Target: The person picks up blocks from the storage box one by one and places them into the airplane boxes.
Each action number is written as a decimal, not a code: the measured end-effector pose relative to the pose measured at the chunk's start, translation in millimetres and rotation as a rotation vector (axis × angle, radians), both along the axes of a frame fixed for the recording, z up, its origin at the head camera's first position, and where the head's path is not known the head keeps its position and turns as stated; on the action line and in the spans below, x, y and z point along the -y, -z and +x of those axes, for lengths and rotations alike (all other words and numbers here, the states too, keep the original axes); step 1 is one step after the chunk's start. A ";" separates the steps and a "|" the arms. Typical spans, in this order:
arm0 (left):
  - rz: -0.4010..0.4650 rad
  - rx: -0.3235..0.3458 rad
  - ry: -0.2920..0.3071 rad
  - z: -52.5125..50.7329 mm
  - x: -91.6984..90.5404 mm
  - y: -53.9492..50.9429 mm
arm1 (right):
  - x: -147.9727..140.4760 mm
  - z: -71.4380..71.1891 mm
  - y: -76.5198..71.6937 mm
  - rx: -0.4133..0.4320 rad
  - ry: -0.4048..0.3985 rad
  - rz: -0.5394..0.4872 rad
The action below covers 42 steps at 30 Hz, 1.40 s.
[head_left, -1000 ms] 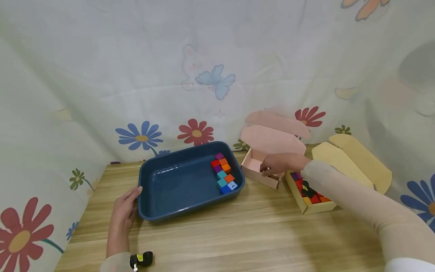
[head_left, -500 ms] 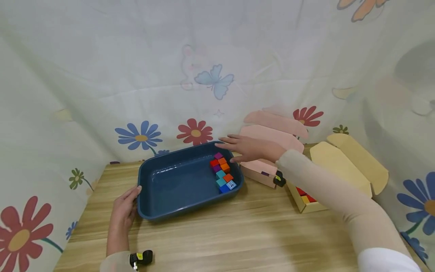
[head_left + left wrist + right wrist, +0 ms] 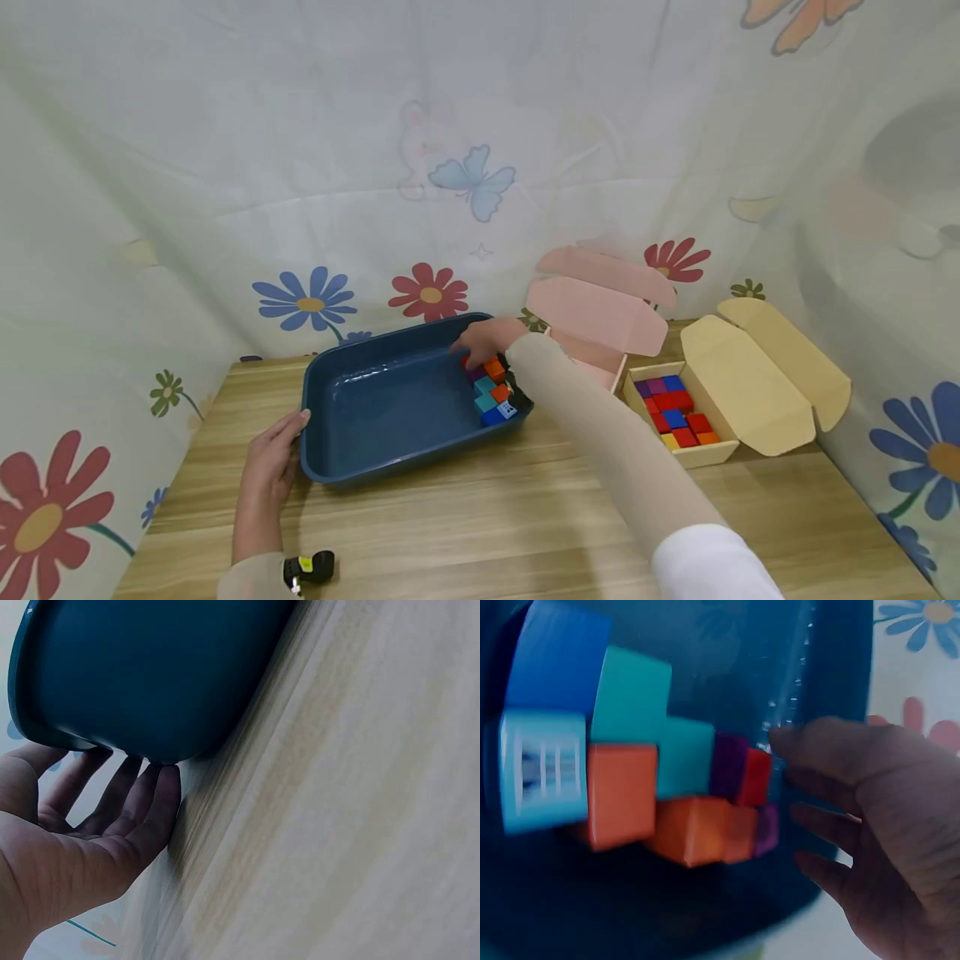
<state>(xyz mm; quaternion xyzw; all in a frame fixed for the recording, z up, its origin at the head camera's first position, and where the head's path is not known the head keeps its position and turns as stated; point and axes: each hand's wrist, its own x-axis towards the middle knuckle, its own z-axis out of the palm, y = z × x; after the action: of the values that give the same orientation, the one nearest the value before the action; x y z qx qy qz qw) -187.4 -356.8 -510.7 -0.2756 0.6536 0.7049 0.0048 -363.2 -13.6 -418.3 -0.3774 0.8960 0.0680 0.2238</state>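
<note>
While the left hand (image 3: 272, 454) grips the left edge of the tray (image 3: 397, 412), I have the right hand (image 3: 489, 336) loosely spread near its far right corner — a crooked pinch could scatter the blocks (image 3: 485, 403).

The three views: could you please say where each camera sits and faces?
Head: head-worn, facing forward and down at blue tray; left hand and right hand visible.
Left wrist: wrist-worn, facing tray's outside; left hand visible.
Right wrist: wrist-worn, facing cubes inside; right hand visible.
Head and right wrist share the cubes.
</note>
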 end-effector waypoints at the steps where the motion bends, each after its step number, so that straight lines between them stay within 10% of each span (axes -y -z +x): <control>1: 0.001 -0.004 -0.001 -0.2 0.0 -0.2 | 1.3 0.1 2.7 -0.003 0.026 0.007; 10: 0.009 -0.013 -0.005 -3.1 0.6 -3.0 | 5.9 1.0 10.4 -0.062 0.104 -0.019; 28: 0.003 0.012 0.013 -3.5 5.4 -6.5 | 10.3 -10.4 19.7 -0.084 -0.153 -0.109; 42: -0.002 0.031 0.022 -3.0 3.7 -1.7 | -22.4 7.6 -37.6 -0.200 -0.275 -0.187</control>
<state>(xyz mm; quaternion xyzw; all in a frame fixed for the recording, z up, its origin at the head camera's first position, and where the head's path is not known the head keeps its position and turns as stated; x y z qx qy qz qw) -190.3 -360.5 -509.1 -0.2793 0.6572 0.6997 0.0222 -355.6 8.9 -380.7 -0.5067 0.8563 0.0517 0.0861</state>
